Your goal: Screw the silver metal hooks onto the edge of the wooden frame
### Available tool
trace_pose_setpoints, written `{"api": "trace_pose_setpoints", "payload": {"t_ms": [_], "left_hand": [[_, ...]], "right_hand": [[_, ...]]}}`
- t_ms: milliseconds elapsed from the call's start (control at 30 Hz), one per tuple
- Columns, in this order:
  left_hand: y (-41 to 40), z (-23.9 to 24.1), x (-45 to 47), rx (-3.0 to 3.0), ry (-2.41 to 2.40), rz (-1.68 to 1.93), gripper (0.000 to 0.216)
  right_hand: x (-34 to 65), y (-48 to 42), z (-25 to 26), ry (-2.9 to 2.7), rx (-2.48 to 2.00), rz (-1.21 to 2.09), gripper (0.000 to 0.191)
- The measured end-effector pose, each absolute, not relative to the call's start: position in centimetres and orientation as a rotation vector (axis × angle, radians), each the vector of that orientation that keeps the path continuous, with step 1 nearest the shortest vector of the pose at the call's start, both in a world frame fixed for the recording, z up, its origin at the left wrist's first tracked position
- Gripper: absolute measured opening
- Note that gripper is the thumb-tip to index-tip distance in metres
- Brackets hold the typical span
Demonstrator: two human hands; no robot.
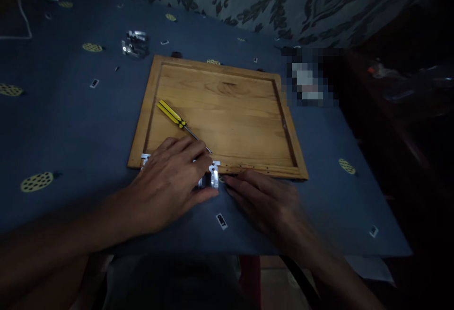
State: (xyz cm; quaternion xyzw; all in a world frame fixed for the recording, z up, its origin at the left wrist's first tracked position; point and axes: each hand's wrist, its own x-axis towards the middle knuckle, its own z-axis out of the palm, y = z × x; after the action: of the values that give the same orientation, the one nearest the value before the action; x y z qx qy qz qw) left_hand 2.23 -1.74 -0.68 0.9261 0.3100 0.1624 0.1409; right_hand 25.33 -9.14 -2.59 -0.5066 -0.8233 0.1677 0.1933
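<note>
A small white tag is lying on the blue cloth of the worktop, at 6 o'clock from the hands. Its dark lettering is showing too small and blurred to be read. More such tags and yellow dotted patches are scattering across the cloth.

The wooden panel is lying flat in the middle of the worktop, its raised frame running round a sunken field. Inside that field, a screwdriver with a yellow and black handle is resting aslant, its tip pointing to 4 o'clock.

A bright metal bracket is sitting against the panel's near edge, towards its left corner. The left hand is lying over the bracket, fingers draped across its top and thumb running along its near side. Whether this grip is clamping the metal or only resting on it, I cannot tell.

The right hand is lying at 3 o'clock from the bracket, blurred, its grip spread and fingers stretched flat, tips just beside the metal.

A heap of metal parts is sitting at 11 o'clock from the panel.
</note>
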Motion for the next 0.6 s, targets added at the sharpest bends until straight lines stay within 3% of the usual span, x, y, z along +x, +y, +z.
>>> {"api": "trace_pose_setpoints", "payload": {"t_ms": [600], "left_hand": [[-1.5, -0.6, 2.2, 2.689, 0.894, 0.392, 0.027]], "right_hand": [[25.5, -9.5, -1.5, -2.116, -1.453, 0.424, 0.017]]}}
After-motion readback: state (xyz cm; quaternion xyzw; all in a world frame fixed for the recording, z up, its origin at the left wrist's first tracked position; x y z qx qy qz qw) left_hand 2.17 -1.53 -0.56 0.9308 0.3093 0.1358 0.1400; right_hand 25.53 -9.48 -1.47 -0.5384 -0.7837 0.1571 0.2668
